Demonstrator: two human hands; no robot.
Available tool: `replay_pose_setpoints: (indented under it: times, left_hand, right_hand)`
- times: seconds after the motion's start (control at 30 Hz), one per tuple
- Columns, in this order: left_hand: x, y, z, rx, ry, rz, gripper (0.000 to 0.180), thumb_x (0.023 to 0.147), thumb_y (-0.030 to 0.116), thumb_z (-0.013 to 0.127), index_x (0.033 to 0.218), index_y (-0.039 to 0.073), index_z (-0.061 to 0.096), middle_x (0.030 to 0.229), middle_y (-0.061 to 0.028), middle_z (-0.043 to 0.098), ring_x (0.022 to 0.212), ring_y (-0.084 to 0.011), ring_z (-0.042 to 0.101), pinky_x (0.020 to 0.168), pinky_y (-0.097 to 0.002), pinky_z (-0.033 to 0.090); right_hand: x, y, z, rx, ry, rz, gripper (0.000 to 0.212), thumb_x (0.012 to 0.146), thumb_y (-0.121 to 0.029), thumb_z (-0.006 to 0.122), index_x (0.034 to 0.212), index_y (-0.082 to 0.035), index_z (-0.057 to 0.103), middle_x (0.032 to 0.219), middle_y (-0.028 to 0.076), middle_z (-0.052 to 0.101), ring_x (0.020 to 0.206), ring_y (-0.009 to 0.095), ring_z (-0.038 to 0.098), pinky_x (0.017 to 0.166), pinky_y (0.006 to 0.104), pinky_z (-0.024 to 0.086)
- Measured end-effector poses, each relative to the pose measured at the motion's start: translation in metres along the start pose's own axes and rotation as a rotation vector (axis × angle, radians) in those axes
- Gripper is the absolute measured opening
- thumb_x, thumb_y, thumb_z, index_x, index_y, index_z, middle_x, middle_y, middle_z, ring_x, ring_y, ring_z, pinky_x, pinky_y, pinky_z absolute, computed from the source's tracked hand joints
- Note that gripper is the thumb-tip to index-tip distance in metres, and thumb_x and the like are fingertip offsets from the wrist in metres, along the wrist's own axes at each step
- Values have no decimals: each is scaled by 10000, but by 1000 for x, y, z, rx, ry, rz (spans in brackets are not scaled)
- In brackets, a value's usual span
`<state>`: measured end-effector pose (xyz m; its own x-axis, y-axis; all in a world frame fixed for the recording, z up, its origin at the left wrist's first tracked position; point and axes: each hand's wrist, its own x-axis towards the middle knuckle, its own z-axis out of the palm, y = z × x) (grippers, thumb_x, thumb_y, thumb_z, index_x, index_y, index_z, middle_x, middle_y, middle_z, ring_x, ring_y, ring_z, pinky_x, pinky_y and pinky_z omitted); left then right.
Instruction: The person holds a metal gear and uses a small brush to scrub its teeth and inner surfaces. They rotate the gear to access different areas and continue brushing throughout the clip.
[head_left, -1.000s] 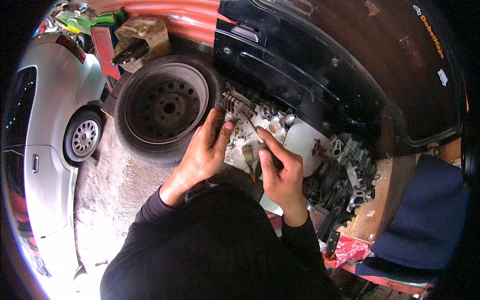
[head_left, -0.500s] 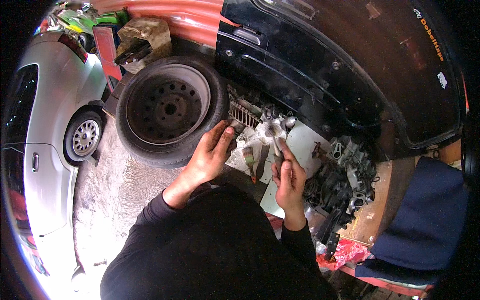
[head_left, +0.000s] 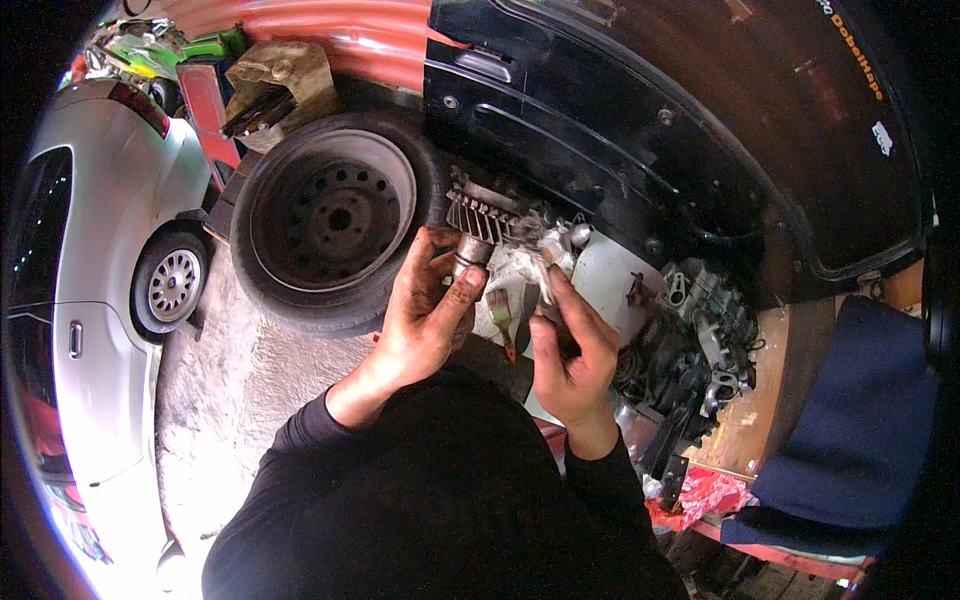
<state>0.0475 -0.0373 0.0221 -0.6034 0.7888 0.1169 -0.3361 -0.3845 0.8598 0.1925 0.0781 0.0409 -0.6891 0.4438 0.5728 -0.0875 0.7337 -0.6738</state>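
My left hand (head_left: 425,310) is closed around the smooth metal shank of a toothed gear shaft (head_left: 478,228), whose slanted teeth point away from me. To its right, my right hand (head_left: 575,355) has its fingers bent in toward the thumb. Something pale and narrow shows by the index fingertip, but I cannot make out what it is. A whitish crumpled cloth or sheet (head_left: 522,270) lies beyond and between the hands, with shiny metal parts (head_left: 568,235) at its far right. Below it is a paintbrush (head_left: 501,312) with an orange-tipped handle.
A tyre on a steel rim (head_left: 400,290) lies left of my hands. Greasy engine parts (head_left: 700,340) are heaped at the right, near dark blue cloth (head_left: 850,410) and a red plastic bag (head_left: 705,497). A black vehicle panel (head_left: 600,130) stands behind; a silver car (head_left: 105,240) is at far left.
My left hand has raised the gear shaft, so its teeth now show plainly. My right hand has moved slightly nearer, and the metal tool with a round head no longer shows clearly in it.
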Motion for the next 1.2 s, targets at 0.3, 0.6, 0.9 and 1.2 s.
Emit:
replay_pose_setpoints:
  times: [0.3,0.6,0.9,1.2]
  left_hand:
    - [11,-7,-6,307,128,180,318,1035,105,616,1299,34,453,1004,-39,625,689,-27,471,553,-200,377]
    - [20,-3,-4,532,161,365,303,1006,55,634,1267,-21,500,1068,-122,672,936,-142,612,832,-296,502]
    - [24,-7,-10,669,55,242,380,941,13,680,1278,-65,523,1132,-252,698,1080,-258,692,890,-341,516]
    - [24,-17,-5,866,32,315,362,943,1,653,1280,-57,535,1094,-272,707,1054,-382,714,827,-389,549]
  right_hand:
    - [-18,7,-1,-201,-10,7,479,935,-61,676,1400,-170,644,818,124,585,616,236,607,556,361,497]
    - [-20,21,1,-209,-64,113,489,919,-46,682,1387,-189,657,792,87,566,589,235,583,554,367,490]
    - [-5,29,1,-265,-15,53,492,918,-24,670,1387,-172,652,850,91,633,661,251,652,594,366,533]
    - [-8,31,4,-335,-31,80,480,930,-55,661,1391,-188,652,854,89,624,638,248,646,578,364,527]
